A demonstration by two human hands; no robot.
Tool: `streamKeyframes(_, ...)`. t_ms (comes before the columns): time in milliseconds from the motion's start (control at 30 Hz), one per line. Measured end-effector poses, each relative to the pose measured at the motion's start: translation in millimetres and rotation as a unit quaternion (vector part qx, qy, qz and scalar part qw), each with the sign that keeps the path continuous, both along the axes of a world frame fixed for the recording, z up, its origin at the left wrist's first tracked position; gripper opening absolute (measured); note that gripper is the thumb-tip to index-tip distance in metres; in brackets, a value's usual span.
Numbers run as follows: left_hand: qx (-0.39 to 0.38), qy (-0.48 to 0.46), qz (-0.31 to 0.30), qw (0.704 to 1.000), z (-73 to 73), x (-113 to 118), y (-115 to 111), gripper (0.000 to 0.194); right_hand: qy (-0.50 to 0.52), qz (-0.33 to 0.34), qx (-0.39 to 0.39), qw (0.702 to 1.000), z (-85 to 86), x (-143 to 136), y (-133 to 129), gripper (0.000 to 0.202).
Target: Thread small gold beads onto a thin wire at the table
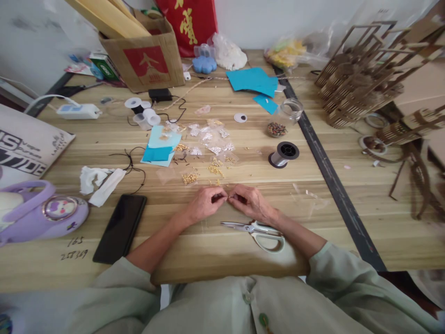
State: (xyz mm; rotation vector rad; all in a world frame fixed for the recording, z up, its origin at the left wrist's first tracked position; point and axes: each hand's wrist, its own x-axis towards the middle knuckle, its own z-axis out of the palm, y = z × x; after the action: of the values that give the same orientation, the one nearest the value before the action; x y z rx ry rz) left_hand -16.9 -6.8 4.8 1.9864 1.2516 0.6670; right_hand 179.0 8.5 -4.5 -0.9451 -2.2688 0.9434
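Hands first: my left hand [205,202] and right hand [251,201] meet fingertip to fingertip over the wooden table [243,260], each pinching something tiny between thumb and forefinger — too small for me to say whether it is a bead, a wire or a thread. The pinch point sits at the near middle of the table, just above the scissors [255,230], which lie flat under my right wrist with their blades pointing left.

Just beyond my fingers I see small heaps of gold beads [203,174] scattered on the wood, and behind them a cluster of little clear bags [210,138]. A spool of silver wire [284,154] lies to the right of those, near a glass jar [285,118] lying on its side with dark beads in it. Blue paper pieces [160,148] rest to the left of the bags. A black phone [120,227] lies face up by my left forearm — apart from it — with a purple bag [41,215] at the far left edge.
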Motion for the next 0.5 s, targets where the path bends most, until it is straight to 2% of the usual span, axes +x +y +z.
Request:
streamKeyframes(200, 0.000, -0.001, 0.002, 1.000, 0.5, 0.2, -0.4, 0.012, 0.001, 0.008, 0.005, 1.000, 1.3, -0.1, 0.0, 0.011)
streamKeyframes(500, -0.061, -0.038, 0.016, 0.997, 0.2, -2.4, 2.2, 0.015, 0.006, 0.015, -0.008, 1.000, 4.0, 0.2, 0.0, 0.016)
